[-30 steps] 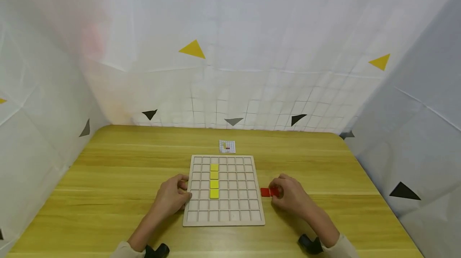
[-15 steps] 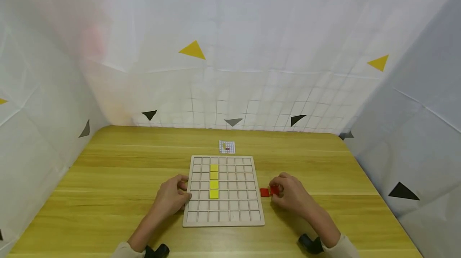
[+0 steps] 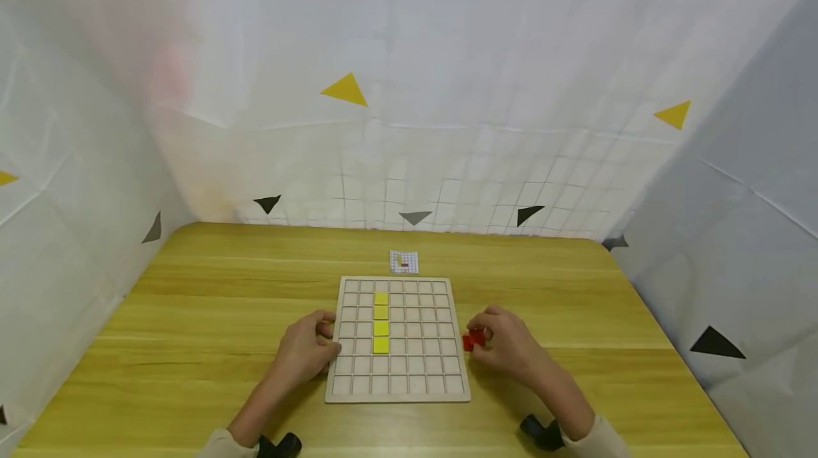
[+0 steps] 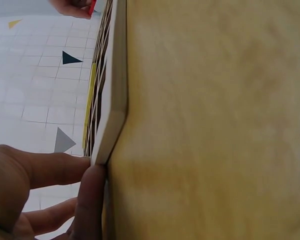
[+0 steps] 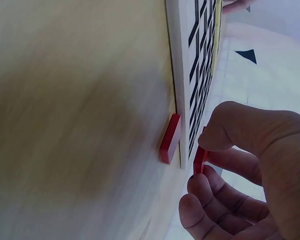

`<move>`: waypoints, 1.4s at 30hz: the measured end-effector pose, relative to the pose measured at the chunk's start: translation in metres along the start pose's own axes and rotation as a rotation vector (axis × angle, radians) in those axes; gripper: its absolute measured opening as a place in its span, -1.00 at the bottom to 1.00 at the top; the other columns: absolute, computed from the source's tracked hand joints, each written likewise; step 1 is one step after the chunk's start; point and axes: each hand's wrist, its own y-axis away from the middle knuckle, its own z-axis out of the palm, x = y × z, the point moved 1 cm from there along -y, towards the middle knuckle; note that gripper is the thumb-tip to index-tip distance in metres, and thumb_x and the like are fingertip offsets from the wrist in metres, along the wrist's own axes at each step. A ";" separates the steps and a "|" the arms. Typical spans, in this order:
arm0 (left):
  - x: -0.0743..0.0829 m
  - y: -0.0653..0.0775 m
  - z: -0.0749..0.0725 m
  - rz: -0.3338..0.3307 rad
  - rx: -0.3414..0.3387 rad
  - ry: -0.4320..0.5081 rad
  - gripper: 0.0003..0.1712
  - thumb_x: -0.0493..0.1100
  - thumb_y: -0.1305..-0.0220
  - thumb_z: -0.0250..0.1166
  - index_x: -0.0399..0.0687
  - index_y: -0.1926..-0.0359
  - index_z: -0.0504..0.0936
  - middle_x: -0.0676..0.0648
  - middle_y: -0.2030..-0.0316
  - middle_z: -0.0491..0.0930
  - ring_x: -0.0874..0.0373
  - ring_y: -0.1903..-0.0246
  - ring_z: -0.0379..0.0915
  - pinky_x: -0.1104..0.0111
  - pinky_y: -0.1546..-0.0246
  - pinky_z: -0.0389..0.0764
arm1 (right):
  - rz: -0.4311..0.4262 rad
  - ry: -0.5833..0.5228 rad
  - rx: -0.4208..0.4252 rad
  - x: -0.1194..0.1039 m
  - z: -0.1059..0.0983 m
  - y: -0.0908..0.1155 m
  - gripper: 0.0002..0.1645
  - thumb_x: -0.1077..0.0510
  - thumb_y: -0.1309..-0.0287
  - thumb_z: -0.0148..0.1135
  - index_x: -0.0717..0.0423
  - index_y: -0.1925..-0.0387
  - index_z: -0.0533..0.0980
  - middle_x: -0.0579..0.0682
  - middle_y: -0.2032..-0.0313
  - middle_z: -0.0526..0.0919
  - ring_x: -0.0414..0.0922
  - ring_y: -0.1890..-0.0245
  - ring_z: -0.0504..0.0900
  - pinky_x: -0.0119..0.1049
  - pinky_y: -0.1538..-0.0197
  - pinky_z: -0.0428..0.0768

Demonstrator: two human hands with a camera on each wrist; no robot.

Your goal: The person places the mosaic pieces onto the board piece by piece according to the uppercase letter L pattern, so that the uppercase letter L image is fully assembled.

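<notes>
A pale wooden grid board (image 3: 424,397) lies on the table, with a column of several yellow square tiles (image 3: 380,328) in its cells. At its left edge, my left hand (image 3: 308,346) holds the board between thumb and fingers. My right hand (image 3: 511,346), just off the board's right side, pinches a red square tile (image 5: 200,159) between thumb and fingertips, raised above the table. Below it, a second red tile (image 5: 170,140) lies flat beside the board's edge. In the head view the held tile partly covers this second one.
Beyond the board's far edge lies a small printed card (image 3: 404,262) showing a grid with coloured squares. The wooden table (image 3: 243,266) is bounded at the back and sides by white cloth walls (image 3: 447,74) with coloured triangles.
My right hand has lifted one red tile off the table and carried it left, over the other red tile near the board. My left hand stays at the board's edge.
</notes>
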 end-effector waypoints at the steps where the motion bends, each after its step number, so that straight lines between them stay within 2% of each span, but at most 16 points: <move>1: 0.000 0.000 0.000 0.001 -0.001 0.002 -0.44 -0.43 -0.05 0.40 -0.35 -0.14 0.54 -0.13 0.28 0.52 0.14 0.44 0.54 0.30 0.66 0.61 | -0.003 -0.003 -0.001 -0.001 0.001 -0.001 -0.69 0.37 0.20 0.44 0.15 0.29 0.68 -0.13 0.40 0.52 -0.20 0.45 0.46 -0.39 0.41 0.49; 10: 0.001 -0.002 0.001 -0.005 -0.007 0.004 -0.44 -0.42 -0.06 0.40 -0.34 -0.14 0.54 -0.13 0.27 0.52 0.15 0.45 0.54 0.31 0.67 0.61 | -0.006 -0.015 -0.011 -0.012 0.005 -0.005 -0.70 0.34 0.17 0.45 0.16 0.27 0.68 -0.11 0.37 0.53 -0.16 0.41 0.49 -0.40 0.39 0.54; 18: 0.003 -0.002 0.002 0.009 -0.012 0.009 -0.44 -0.43 -0.05 0.39 -0.35 -0.14 0.55 -0.14 0.28 0.52 0.15 0.44 0.56 0.30 0.66 0.62 | 0.003 -0.030 -0.017 -0.018 0.009 -0.008 -0.69 0.33 0.16 0.48 0.14 0.26 0.68 -0.15 0.40 0.48 -0.21 0.44 0.41 -0.43 0.44 0.48; 26: 0.003 -0.002 0.002 0.004 -0.010 -0.001 -0.45 -0.43 -0.06 0.40 -0.34 -0.14 0.55 -0.13 0.28 0.52 0.15 0.45 0.55 0.30 0.66 0.62 | 0.007 -0.034 -0.045 -0.026 0.014 -0.011 -0.68 0.30 0.14 0.47 0.12 0.23 0.69 -0.14 0.36 0.51 -0.19 0.44 0.42 -0.39 0.41 0.44; 34: 0.002 -0.003 0.002 0.005 -0.010 0.008 -0.44 -0.43 -0.05 0.40 -0.34 -0.14 0.54 -0.14 0.27 0.52 0.14 0.45 0.54 0.29 0.66 0.62 | -0.028 -0.042 -0.045 -0.035 0.019 -0.018 -0.70 0.31 0.14 0.44 0.13 0.24 0.68 -0.14 0.37 0.50 -0.22 0.45 0.40 -0.41 0.45 0.45; 42: 0.003 -0.001 0.002 0.002 -0.002 0.007 -0.44 -0.44 -0.04 0.39 -0.35 -0.14 0.54 -0.14 0.28 0.52 0.14 0.47 0.53 0.30 0.66 0.62 | -0.024 -0.053 -0.065 -0.042 0.025 -0.024 -0.70 0.29 0.14 0.47 0.12 0.24 0.69 -0.15 0.36 0.50 -0.16 0.41 0.48 -0.41 0.41 0.51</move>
